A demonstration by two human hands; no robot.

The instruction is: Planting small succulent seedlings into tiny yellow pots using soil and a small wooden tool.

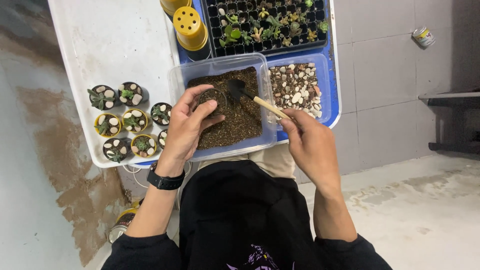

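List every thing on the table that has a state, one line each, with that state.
Left hand: holds small pot over the soil.
Small pot: upright, holds some soil.
Right hand: grips the shovel's handle.
Shovel: blade at the pot's rim.
Soil tub: open, layer of soil.
Pebble tub: open, partly filled.
Seedling tray: few cells planted.
Planted pots: upright, topped with pebbles.
Yellow pots: stacked upside down.

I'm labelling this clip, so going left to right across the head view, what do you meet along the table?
Finished potted succulents → left hand holding a small black pot → black scoop over the soil tub → right hand → pebble tub
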